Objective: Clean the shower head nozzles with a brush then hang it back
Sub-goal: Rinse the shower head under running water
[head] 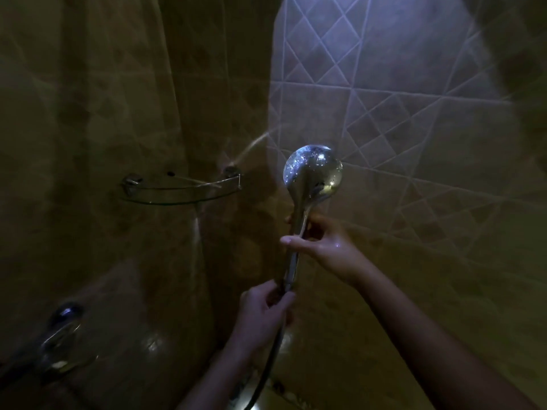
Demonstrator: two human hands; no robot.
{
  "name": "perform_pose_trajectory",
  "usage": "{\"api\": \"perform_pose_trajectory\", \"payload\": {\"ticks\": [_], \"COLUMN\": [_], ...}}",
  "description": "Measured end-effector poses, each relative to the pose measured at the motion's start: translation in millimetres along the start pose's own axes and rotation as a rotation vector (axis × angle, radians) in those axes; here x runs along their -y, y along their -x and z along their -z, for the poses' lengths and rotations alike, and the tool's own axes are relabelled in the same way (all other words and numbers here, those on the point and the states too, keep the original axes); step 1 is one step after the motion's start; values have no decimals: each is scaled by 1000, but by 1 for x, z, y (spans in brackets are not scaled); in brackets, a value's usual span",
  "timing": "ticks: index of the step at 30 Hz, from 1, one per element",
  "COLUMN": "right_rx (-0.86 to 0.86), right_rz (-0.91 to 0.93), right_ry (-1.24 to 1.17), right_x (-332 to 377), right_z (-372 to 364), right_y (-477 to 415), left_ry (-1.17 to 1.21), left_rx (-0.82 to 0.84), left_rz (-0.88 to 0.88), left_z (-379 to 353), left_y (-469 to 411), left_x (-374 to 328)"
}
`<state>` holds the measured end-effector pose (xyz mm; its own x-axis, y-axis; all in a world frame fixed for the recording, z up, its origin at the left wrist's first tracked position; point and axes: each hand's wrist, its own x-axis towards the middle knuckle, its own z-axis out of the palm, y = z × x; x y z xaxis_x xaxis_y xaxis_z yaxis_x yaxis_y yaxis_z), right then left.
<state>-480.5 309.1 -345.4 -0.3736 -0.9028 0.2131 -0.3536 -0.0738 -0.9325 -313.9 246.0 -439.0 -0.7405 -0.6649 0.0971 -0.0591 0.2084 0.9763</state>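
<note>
Right of the shelf (180,193), right hand (324,245) gripped the shower head (312,173), left hand (262,312) pinched its hose (272,356); hose wanted slack for hanging, imo.

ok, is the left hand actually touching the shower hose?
Touching. The head view shows the left hand with its fingers curled round the hose just below the shower head handle.
</note>
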Motion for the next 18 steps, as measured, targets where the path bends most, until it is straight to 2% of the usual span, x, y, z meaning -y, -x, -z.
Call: {"api": "perform_pose_trajectory", "payload": {"ticks": [6, 11, 15, 18], "right_rx": [46, 127, 63, 75], "right_rz": [-32, -56, -76, -90], "right_ry": [-24, -210, -14, 37], "right_x": [-5, -8, -2, -5], "right_z": [1, 4, 0, -2], "right_y": [5, 8, 14, 16], "left_ry": [16, 42, 31, 32], "left_rx": [15, 10, -11, -16], "left_rz": [-13, -27, -49, -56], "left_z": [0, -2, -5, -5], "left_y": [10, 11, 14, 13], "left_x": [3, 4, 11, 16]}}
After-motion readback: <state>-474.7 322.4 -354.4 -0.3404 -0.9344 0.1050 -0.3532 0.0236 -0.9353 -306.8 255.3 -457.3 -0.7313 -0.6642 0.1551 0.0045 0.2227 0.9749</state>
